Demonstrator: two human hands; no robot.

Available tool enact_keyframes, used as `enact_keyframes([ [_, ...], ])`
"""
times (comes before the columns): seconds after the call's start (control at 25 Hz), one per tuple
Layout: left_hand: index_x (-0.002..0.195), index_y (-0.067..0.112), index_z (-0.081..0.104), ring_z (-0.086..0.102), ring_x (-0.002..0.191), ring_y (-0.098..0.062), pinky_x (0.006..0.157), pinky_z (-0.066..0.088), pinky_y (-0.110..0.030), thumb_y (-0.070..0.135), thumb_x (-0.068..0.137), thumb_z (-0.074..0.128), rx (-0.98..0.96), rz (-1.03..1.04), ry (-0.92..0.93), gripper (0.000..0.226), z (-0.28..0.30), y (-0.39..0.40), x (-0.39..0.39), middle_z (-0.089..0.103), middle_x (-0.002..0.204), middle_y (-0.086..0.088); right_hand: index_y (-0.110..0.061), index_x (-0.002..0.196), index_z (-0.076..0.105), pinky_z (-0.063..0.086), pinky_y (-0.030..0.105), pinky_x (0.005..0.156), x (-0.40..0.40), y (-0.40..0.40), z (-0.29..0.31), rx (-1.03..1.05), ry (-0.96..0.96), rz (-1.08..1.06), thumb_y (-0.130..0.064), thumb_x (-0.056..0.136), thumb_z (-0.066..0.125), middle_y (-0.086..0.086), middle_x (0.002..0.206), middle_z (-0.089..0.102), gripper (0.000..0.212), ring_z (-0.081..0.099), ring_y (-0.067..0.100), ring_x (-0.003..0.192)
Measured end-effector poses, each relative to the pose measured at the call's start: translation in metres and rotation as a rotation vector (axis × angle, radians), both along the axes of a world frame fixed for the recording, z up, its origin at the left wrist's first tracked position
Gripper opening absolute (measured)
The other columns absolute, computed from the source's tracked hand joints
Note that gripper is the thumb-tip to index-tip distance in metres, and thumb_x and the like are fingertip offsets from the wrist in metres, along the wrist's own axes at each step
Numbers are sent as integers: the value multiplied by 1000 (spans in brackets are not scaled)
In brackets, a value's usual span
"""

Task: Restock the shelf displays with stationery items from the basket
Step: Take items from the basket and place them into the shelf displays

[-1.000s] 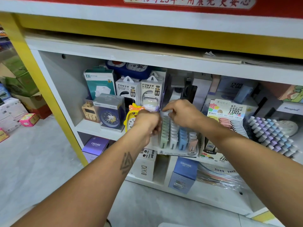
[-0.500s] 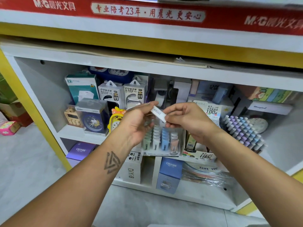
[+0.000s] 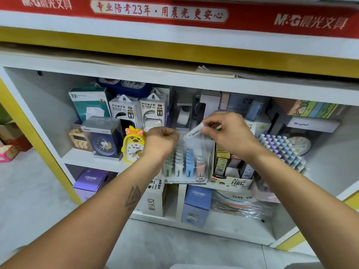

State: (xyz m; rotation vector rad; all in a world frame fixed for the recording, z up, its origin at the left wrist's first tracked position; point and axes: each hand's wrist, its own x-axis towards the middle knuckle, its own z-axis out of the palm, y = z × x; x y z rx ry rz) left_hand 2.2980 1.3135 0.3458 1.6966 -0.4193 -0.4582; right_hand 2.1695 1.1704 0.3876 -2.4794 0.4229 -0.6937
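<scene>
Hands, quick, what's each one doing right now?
Left hand: fingers curled; whether it holds anything cannot be told.
Right hand: pinching a small white tube over the display tray.

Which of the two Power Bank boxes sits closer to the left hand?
The right-hand Power Bank box, directly above the left hand; the other Power Bank box stands further left.
</scene>
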Motion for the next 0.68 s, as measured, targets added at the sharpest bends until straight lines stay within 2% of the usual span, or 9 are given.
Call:
enact_keyframes([
  [0.04,122,8,63,64,100,-27,84,55,-34,19,93,63,220,-13,-237,31,-6,0,0,68,109,-11,-18,94,76,55,34,79,0,-4,-2,-72,32,-31,-20,93,69,-4,88,71,7,65,13,83],
  [0.08,133,14,56,58,116,-30,96,51,-38,26,92,63,412,-55,-396,43,-10,0,-2,60,125,-11,-16,96,74,55,37,80,0,-6,-4,-125,69,-49,-19,94,68,-2,89,71,7,65,17,84],
  [0.16,145,23,42,48,128,-35,106,44,-42,37,92,60,610,-163,-445,59,-20,-1,-6,45,142,-12,-19,102,71,55,38,79,0,-8,-12,-228,148,-64,-18,95,66,0,90,71,9,64,21,86],
  [0.28,151,21,30,40,136,-37,111,36,-36,40,96,52,651,-250,-435,62,-36,-4,-13,30,152,-14,-25,100,67,52,35,74,2,-6,-24,-321,247,-71,-21,95,61,0,91,69,9,62,26,88],
  [0.44,156,19,20,19,150,-26,112,23,-27,38,101,43,632,-319,-489,62,-44,-5,-14,9,164,-12,-25,101,67,52,39,80,5,-4,-31,-405,354,-51,-26,96,58,3,95,71,11,63,31,91],
  [0.52,157,20,18,13,151,-22,114,20,-26,40,102,42,636,-339,-490,64,-46,-6,-11,5,165,-9,-24,102,69,52,38,82,5,-4,-32,-420,381,-48,-26,95,60,3,96,71,12,64,30,90],
  [0.68,157,19,18,14,151,-21,115,20,-25,41,101,43,614,-337,-487,65,-48,-5,-9,5,166,-8,-25,99,71,52,38,81,5,-5,-35,-396,419,-44,-23,91,65,1,97,67,10,62,26,90],
])
